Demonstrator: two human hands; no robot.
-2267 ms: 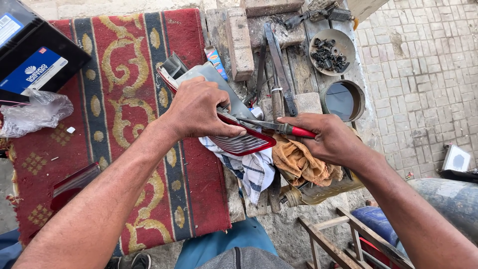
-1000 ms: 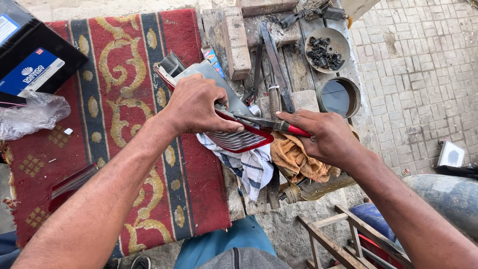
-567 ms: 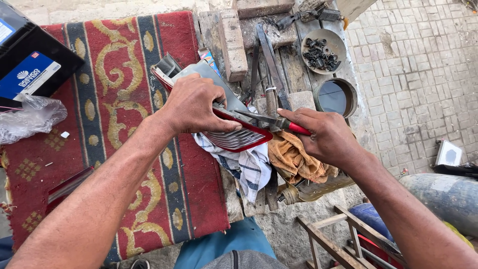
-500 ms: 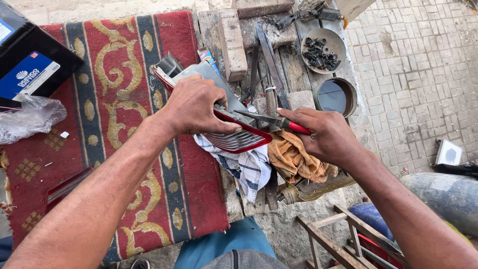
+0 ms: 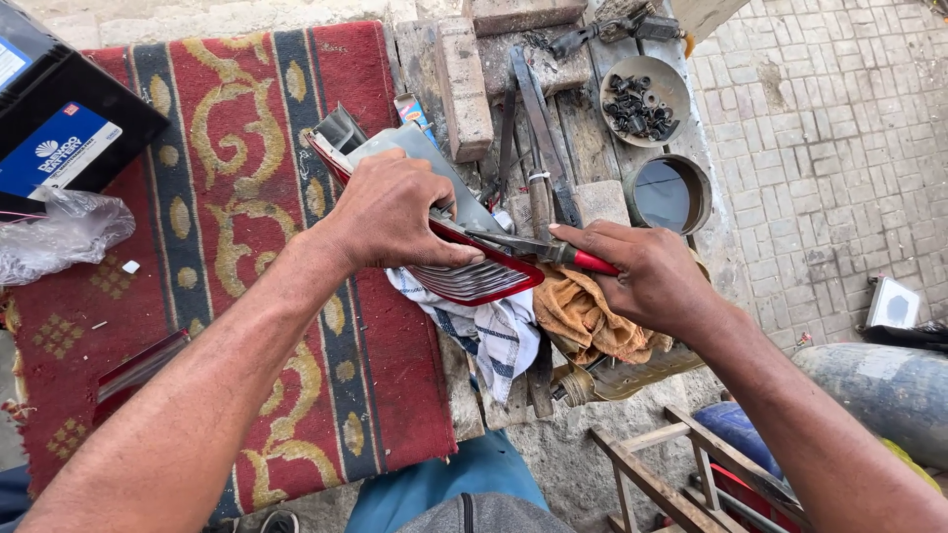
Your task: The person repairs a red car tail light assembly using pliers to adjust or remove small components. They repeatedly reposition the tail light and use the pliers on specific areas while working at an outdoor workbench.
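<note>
One red tail-light lens (image 5: 464, 271), ribbed along its curved face with a grey housing behind, is lying at the right edge of the patterned red rug (image 5: 227, 148), overhanging a checked cloth (image 5: 499, 336) and an orange rag (image 5: 588, 316). One left hand (image 5: 395, 212) is pressing down over the lens, palm down, fingers curled over its upper rim and gripping it. One right hand (image 5: 647, 276) is closing in a fist around the red handles of one pair of pliers (image 5: 538, 249), whose tips are meeting the lens edge. Two round tins are standing at the bench's far right corner: one bowl of dark bolts (image 5: 642, 94), one empty can (image 5: 667, 192). One brick (image 5: 464, 84) is lying beside the rug; one black battery (image 5: 59, 118) is occupying its far left corner.
</note>
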